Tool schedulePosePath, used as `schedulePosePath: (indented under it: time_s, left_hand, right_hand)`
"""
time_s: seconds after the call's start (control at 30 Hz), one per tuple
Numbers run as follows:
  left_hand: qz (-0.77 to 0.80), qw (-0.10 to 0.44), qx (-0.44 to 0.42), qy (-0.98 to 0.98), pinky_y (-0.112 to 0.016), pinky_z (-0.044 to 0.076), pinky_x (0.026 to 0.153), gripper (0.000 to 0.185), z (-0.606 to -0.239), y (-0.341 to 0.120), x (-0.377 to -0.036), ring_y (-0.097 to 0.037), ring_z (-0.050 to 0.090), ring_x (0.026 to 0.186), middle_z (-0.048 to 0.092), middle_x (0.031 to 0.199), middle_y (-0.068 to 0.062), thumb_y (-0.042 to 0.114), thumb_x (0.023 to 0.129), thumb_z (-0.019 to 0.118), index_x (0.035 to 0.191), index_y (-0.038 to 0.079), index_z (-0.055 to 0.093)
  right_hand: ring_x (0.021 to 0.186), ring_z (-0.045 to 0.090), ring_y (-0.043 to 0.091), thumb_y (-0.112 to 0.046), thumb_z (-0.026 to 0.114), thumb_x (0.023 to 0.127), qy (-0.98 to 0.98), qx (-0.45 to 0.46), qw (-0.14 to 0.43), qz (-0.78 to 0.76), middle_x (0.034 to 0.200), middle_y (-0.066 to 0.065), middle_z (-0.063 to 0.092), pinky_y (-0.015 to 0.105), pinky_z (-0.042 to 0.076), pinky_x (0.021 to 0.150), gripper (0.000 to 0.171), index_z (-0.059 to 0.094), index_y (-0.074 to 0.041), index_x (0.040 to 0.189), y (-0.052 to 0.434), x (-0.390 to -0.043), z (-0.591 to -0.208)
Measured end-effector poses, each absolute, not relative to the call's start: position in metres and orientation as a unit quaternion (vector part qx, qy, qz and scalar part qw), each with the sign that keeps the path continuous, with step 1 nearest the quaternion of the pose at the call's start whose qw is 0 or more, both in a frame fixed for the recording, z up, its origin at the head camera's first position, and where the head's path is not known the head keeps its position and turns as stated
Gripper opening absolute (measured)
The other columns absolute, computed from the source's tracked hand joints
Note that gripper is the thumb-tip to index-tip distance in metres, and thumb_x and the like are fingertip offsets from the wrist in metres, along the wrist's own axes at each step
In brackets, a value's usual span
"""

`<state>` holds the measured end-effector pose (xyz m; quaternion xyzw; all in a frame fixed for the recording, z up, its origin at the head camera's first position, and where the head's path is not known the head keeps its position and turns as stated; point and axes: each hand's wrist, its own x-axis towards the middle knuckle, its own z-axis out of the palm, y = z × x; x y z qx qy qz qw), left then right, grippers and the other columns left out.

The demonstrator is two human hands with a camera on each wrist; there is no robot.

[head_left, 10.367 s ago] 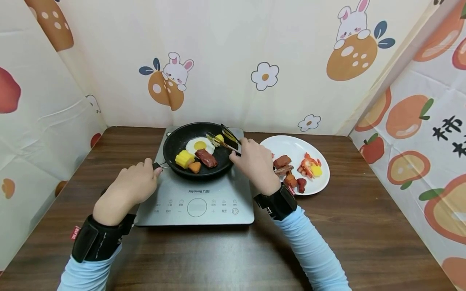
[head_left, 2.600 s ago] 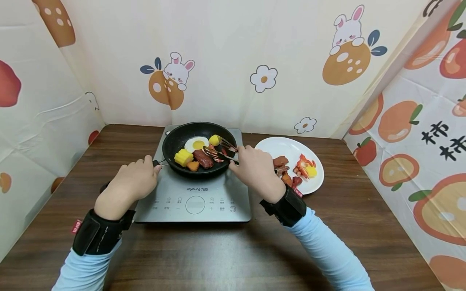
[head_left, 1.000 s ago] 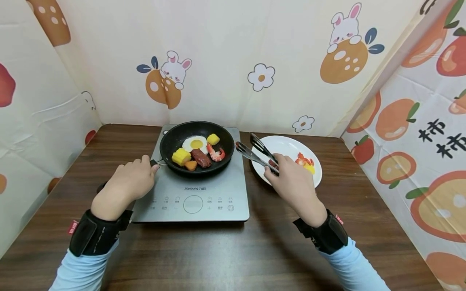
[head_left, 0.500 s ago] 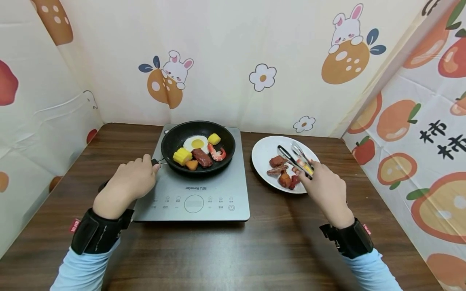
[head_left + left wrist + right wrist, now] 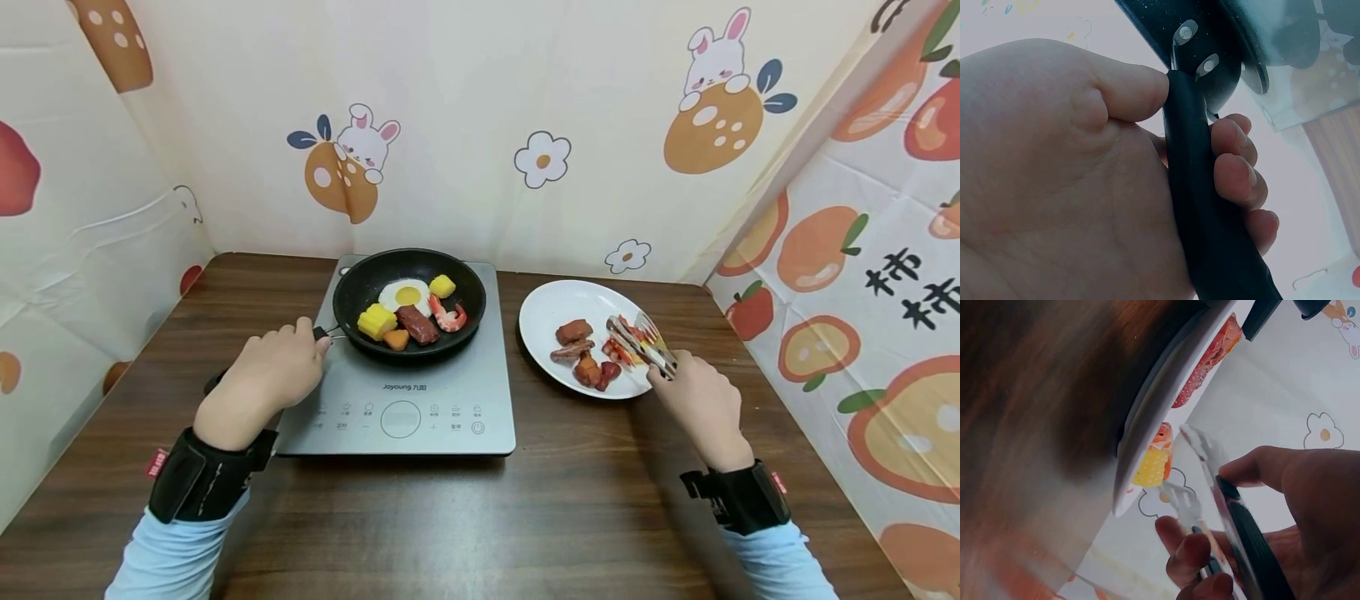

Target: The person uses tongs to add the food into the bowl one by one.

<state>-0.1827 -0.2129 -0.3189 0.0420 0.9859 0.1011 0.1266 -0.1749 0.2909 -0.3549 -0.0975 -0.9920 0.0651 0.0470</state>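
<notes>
The left hand (image 5: 264, 385) curls round the pan handle (image 5: 1200, 206), left of the cooker (image 5: 405, 400) on the worktop (image 5: 480, 517). The pan (image 5: 360, 287) sits on the cooker with an egg (image 5: 405, 295), corn (image 5: 377, 322) and a shrimp (image 5: 448, 316) inside. Right of the cooker, the plate (image 5: 551, 304) holds more food. The right hand (image 5: 701, 408) pinches tongs (image 5: 643, 346), their tips spread over the plate's right side.

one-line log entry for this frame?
left hand: grips pan handle | right hand: holds tongs over plate | pan: on cooktop
</notes>
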Motion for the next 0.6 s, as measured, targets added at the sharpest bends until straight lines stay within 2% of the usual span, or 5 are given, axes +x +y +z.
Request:
schedulePosePath:
  time_s: [0.13,0.3,0.47,0.6]
  left_hand:
    - [0.101,0.127,0.043,0.986,-0.057,0.045,0.083,0.047,-0.318,-0.213,-0.182,-0.041,0.058,0.090,0.058,0.102,-0.030,0.028,0.111,0.033,0.120,-0.017,0.043]
    - [0.102,0.127,0.044,0.986,-0.056,0.044,0.082,0.047,-0.318,-0.213,-0.182,-0.041,0.058,0.089,0.058,0.101,-0.030,0.028,0.111,0.033,0.120,-0.017,0.043]
    - [0.102,0.125,0.043,0.986,-0.056,0.044,0.082,0.047,-0.318,-0.213,-0.182,-0.040,0.057,0.089,0.058,0.101,-0.030,0.028,0.111,0.032,0.120,-0.017,0.043]
    - [0.103,0.125,0.042,0.986,-0.056,0.043,0.082,0.047,-0.318,-0.213,-0.181,-0.040,0.057,0.088,0.057,0.101,-0.030,0.028,0.112,0.032,0.120,-0.017,0.043]
  right_hand:
    - [0.065,0.057,0.033,-0.034,0.055,0.097,-0.993,-0.092,0.043,0.064,0.093,0.026,0.065,0.039,0.038,0.048,0.049,0.061,0.008,0.119,0.291,-0.173,-0.355]
    - [0.062,0.055,0.028,-0.030,0.057,0.098,-0.993,-0.066,0.074,0.068,0.094,0.024,0.068,0.035,0.033,0.047,0.042,0.062,0.004,0.123,0.290,-0.167,-0.354]
    - [0.053,0.050,0.025,-0.023,0.060,0.099,-0.990,-0.025,0.124,0.069,0.079,0.020,0.067,0.035,0.029,0.044,0.027,0.066,-0.002,0.115,0.287,-0.162,-0.351]
    - [0.051,0.046,0.024,-0.021,0.062,0.099,-0.989,-0.010,0.131,0.064,0.068,0.016,0.061,0.035,0.028,0.043,0.022,0.066,-0.002,0.111,0.284,-0.160,-0.349]
